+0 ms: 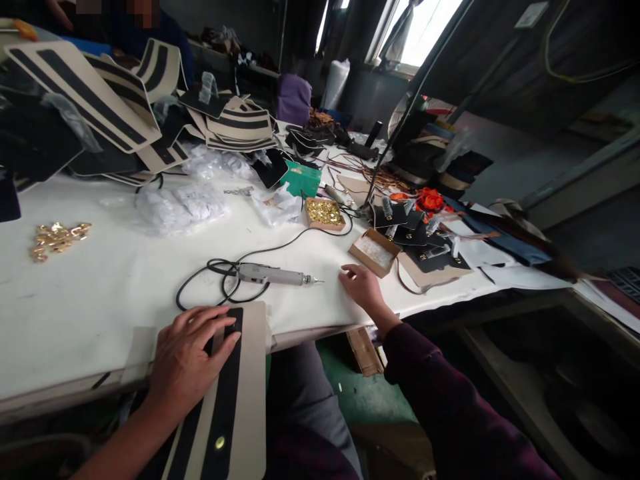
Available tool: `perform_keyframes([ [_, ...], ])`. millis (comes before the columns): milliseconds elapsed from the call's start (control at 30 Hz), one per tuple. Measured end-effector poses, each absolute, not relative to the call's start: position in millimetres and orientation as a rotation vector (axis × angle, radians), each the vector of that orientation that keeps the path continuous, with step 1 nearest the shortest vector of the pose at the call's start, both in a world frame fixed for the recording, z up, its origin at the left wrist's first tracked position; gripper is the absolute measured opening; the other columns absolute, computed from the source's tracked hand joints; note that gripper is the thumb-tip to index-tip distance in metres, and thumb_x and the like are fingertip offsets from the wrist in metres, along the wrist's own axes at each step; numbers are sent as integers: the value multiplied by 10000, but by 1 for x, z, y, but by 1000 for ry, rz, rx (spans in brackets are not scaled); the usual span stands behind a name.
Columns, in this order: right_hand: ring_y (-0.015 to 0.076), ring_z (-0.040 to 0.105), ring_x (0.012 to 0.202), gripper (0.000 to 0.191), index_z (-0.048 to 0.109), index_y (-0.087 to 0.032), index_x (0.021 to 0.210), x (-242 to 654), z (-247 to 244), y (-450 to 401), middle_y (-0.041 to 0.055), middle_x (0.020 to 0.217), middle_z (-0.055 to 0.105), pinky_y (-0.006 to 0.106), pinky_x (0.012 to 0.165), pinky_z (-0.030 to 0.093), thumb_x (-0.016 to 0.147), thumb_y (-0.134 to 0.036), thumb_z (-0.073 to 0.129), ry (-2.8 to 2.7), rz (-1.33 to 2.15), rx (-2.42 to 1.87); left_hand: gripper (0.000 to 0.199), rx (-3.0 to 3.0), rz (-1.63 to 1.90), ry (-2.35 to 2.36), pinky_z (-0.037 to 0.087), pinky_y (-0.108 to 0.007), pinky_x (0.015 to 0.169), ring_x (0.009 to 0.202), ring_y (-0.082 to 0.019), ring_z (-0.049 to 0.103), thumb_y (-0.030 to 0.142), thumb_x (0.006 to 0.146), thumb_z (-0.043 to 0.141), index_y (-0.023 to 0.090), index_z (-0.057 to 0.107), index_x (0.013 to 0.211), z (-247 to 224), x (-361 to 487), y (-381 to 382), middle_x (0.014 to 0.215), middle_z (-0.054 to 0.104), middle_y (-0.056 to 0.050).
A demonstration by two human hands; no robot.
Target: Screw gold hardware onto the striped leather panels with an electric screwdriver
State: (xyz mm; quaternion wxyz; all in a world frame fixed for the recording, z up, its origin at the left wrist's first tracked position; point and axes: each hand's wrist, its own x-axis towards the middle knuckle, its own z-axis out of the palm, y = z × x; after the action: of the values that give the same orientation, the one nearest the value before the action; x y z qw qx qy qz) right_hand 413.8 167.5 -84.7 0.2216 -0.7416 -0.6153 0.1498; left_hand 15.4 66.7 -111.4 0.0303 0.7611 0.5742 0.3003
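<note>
Lying across a beige panel with black stripes (253,387), my left hand (193,353) has its fingers spread near the panel's top end. A round gold piece (220,442) sits on one black stripe, lower down. My right hand (361,287) rests on the white table with its fingers curled together at the tips; whatever they may hold is too small to make out. Just beyond it is a small cardboard box (375,252) with clear small pieces inside. Between the hands, a grey electric screwdriver (273,274) lies with its tip pointing right, its black cord looped around it.
Gold hardware (60,239) lies on the white table (115,287) at the left. A box of gold pieces (325,213), plastic bags (183,207) and a green box (301,178) stand farther back. Striped panels (240,127) are piled at back left, black pieces (425,247) at right. A person (170,33) is behind.
</note>
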Motion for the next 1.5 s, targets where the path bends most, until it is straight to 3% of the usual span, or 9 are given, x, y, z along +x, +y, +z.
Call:
perform_keyframes([
  [133, 212, 696, 902, 257, 819, -181, 1013, 415, -86, 174, 81, 989, 787, 300, 881, 498, 897, -319, 636, -1773, 400, -2063, 183, 2324, 931, 1769, 456, -511, 992, 1226, -346, 628, 404, 948, 668, 311, 760, 1077, -110, 17, 66, 1280, 772, -26],
  [400, 228, 697, 934, 215, 823, -204, 988, 422, -79, 178, 78, 1026, 796, 302, 815, 472, 915, -308, 649, -1925, 391, -2092, 153, 2282, 901, 1789, 455, -502, 1002, 1240, -331, 620, 359, 926, 711, 307, 761, 1061, -105, 20, 66, 1287, 773, -15],
  [500, 244, 672, 963, 247, 802, -212, 1003, 420, -80, 179, 98, 1095, 767, 316, 766, 428, 982, -329, 585, -2068, 241, -2104, 141, 2261, 884, 1801, 456, -502, 1010, 1247, -324, 615, 346, 932, 712, 300, 762, 1056, -102, 21, 65, 1287, 775, -20],
  [667, 207, 641, 847, 371, 756, -202, 1055, 415, -86, 178, 107, 1101, 723, 302, 612, 291, 1090, -378, 431, -2315, -191, -2210, 144, 2240, 883, 1803, 458, -511, 1012, 1263, -321, 605, 337, 924, 737, 300, 761, 1061, -104, 21, 64, 1302, 768, -16],
  [933, 206, 637, 859, 315, 780, -215, 1047, 419, -96, 177, 85, 1086, 739, 319, 614, 271, 1051, -394, 520, -2195, -262, -2128, 134, 2215, 946, 1781, 461, -519, 1006, 1247, -315, 613, 292, 899, 766, 286, 761, 1032, -99, 23, 63, 1272, 777, -5],
  [1200, 267, 663, 923, 339, 770, -194, 984, 422, -90, 175, 122, 1078, 760, 351, 730, 402, 983, -446, 544, -1991, 9, -2049, 159, 2190, 962, 1777, 457, -518, 1019, 1268, -308, 605, 285, 888, 775, 289, 750, 1044, -101, 22, 62, 1292, 770, -1],
  [1300, 251, 667, 840, 325, 741, -192, 981, 383, -71, 154, 91, 915, 752, 357, 775, 459, 964, -485, 602, -1847, 308, -1868, 172, 2187, 959, 1773, 455, -517, 1016, 1271, -311, 603, 274, 883, 781, 283, 735, 1048, -101, 22, 62, 1294, 768, -5],
  [1367, 222, 647, 739, 330, 715, -198, 995, 342, -59, 136, 51, 815, 713, 336, 722, 480, 974, -513, 619, -1795, 635, -1724, 180, 2184, 955, 1773, 455, -516, 1014, 1272, -313, 604, 274, 877, 790, 278, 726, 1045, -100, 22, 62, 1292, 770, -11],
  [1500, 196, 642, 825, 231, 703, -212, 916, 258, -51, 115, 32, 874, 698, 307, 791, 484, 1008, -408, 623, -2051, 1005, -1327, 187, 2179, 942, 1779, 454, -520, 1020, 1285, -316, 597, 297, 884, 786, 275, 718, 1056, -100, 21, 62, 1304, 764, -24],
])
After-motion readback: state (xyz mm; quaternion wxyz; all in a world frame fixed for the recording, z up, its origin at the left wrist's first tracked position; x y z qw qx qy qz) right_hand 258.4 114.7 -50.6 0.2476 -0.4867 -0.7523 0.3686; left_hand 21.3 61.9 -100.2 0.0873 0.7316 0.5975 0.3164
